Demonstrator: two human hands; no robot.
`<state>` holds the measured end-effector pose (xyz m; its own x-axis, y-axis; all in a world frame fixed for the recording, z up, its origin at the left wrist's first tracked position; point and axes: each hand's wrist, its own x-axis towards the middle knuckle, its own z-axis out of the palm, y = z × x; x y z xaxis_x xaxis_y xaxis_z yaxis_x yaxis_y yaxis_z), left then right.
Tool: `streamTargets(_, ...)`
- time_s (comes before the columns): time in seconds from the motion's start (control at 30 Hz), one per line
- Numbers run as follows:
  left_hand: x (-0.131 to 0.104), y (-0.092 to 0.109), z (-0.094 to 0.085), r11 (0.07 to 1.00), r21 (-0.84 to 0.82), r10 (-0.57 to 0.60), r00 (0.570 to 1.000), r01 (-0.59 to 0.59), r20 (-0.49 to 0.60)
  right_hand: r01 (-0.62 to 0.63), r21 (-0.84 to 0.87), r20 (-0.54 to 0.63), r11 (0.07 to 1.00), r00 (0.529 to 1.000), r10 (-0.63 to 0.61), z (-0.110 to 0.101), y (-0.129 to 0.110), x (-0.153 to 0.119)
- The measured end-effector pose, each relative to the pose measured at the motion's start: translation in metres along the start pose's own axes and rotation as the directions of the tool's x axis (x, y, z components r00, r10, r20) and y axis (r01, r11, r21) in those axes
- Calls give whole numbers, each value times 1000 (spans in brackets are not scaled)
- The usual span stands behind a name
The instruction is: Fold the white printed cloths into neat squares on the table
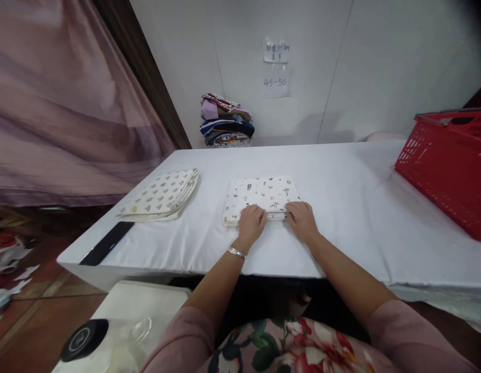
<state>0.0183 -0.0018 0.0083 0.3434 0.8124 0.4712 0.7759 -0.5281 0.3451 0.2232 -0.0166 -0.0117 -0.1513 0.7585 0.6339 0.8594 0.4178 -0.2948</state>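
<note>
A white cloth with small dark plant prints lies folded into a neat rectangle at the middle of the table. At its near edge, toward the left, my left hand has its fingers curled over the top layer. My right hand grips the near right corner the same way, thumb side toward the edge. Folded layers show between the two hands. Left of it, apart from both hands, rests a second folded cloth, cream with rows of grey prints.
The table wears a white cover. A red plastic basket stands at its right end. A pile of folded fabrics sits by the back wall. A black strip lies at the front left corner, above a white stool-like surface.
</note>
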Motion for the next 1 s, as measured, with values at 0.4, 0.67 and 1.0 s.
streamTargets(0.4,-6,-3,1,999,12,48,998,-48,32,-56,-61,-34,997,998,54,-8,9,-11)
streamTargets(0.67,-7,-5,0,998,2,63,997,-64,54,-61,-7,-2,998,998,61,-8,12,-15)
streamTargets(1.0,-9,-7,-2,998,27,62,997,-63,43,-27,93,21,995,999,26,-12,14,-20)
